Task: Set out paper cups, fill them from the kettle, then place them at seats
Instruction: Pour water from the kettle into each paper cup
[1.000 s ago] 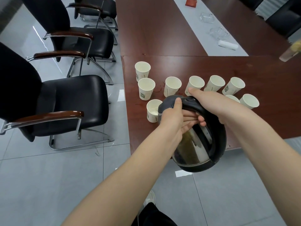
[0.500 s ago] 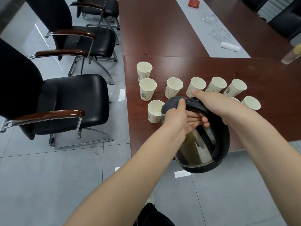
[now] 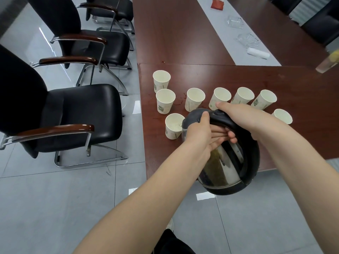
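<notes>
Both grips held the one kettle. The left grip clasped its upper body with the thumb pressed on the black lid. The right grip was wrapped over the black handle, with its fingers curling out beneath. The kettle was tipped, and its steel belly hung at 5 o'clock from the two grips, with the base out past the near edge of the counter and over the floor. Its spout end pointed to 9 o'clock, right at the rim of the nearest cup; I could not tell whether they touched.

Eight paper cups stood upright in plain view. One was the nearest cup, just beside the left grip at 9 o'clock. Two more stood one behind the other at 11 o'clock of the kettle. Four made a row from 12 to 1 o'clock beyond the grips. One stood at 3 o'clock of the right grip, past the wrist. A pale sliver by that wrist may have been a ninth; I could not tell.

Farther up the counter, at 1 o'clock, lay two glass dishes, one white roll and one red packet. One bottle showed at the right edge. Three black chairs stood along the counter's side, from 9 to 11 o'clock.
</notes>
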`<state>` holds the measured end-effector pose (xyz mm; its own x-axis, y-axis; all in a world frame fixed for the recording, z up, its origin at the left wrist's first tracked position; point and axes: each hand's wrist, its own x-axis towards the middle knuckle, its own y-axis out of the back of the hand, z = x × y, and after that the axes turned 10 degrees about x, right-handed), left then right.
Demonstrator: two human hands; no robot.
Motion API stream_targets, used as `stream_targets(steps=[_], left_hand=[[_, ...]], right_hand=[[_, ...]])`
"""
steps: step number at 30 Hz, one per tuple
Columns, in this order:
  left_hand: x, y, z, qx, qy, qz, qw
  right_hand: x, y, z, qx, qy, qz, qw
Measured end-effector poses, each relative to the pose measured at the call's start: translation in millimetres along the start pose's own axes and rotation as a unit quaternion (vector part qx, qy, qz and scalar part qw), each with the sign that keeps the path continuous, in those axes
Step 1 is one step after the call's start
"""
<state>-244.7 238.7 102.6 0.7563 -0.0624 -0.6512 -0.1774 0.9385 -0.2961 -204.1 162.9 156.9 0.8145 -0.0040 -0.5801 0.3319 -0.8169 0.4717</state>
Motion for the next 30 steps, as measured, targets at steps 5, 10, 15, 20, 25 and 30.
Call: stream_targets(steps=[5,10,15,20,25,30], left_hand=[[0.0,-0.5,-0.3,-0.003,0.0,0.001,1.0],[-0.1,0.0,-0.5,-0.002,0.003,0.0,1.0],[-0.3,-0.4,-1.7,-0.001,0.002,0.002,1.0],[-0.2,-0.3,-2.6,-0.003,-0.001,0.003,1.0],[-0.6,-0.4,-1.9,-0.013,-0.008,0.004,1.0],[-0.9,-0.4,-1.9,-0.015,-0.018,0.004,1.0]], right_hand=[[-0.1,0.7,0.5,0.0,-0.001,0.001,1.0],[0.3,1.0,1.7,0.002,-0.001,0.0,1.0],[-0.2,1.7,2.5,0.003,0.0,0.0,1.0],[-0.7,1.4,2.7,0.001,-0.003,-0.001,1.0],[-1.5,0.6,2.1,0.004,0.005,0.0,1.0],[-0.6,0.8,1.4,0.001,0.004,0.002,1.0]])
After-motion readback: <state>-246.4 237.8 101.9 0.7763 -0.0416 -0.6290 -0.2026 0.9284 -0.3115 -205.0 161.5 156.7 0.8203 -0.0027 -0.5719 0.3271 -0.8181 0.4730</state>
